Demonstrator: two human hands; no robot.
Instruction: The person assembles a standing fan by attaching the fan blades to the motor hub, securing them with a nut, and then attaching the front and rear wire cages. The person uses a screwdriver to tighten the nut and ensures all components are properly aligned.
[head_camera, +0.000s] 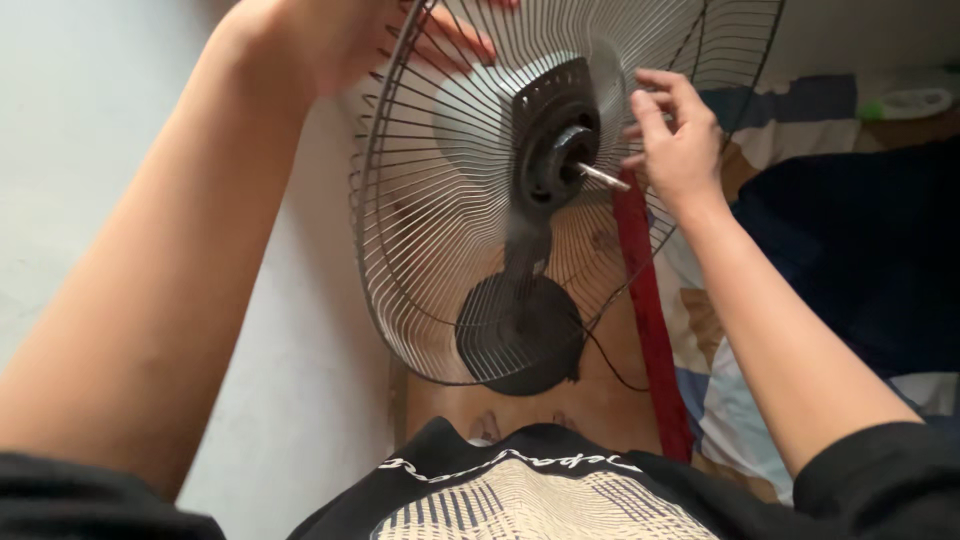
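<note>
Now the right hand (678, 140) is hovering just beside the tip of the bare metal shaft (603, 177), which is sticking out of the black motor hub (553, 150), with the fingers loosely curled and holding nothing that I can see. Its long axis is pointing toward this hand, while the left hand (350, 35) is gripping the upper rim of the wire fan guard (430, 250), farther from the shaft.

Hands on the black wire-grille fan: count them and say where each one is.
2. The left hand grips the top rim of the black wire fan grille; the right hand is at the grille's right side, by the metal motor shaft. None seem hidden.
</note>
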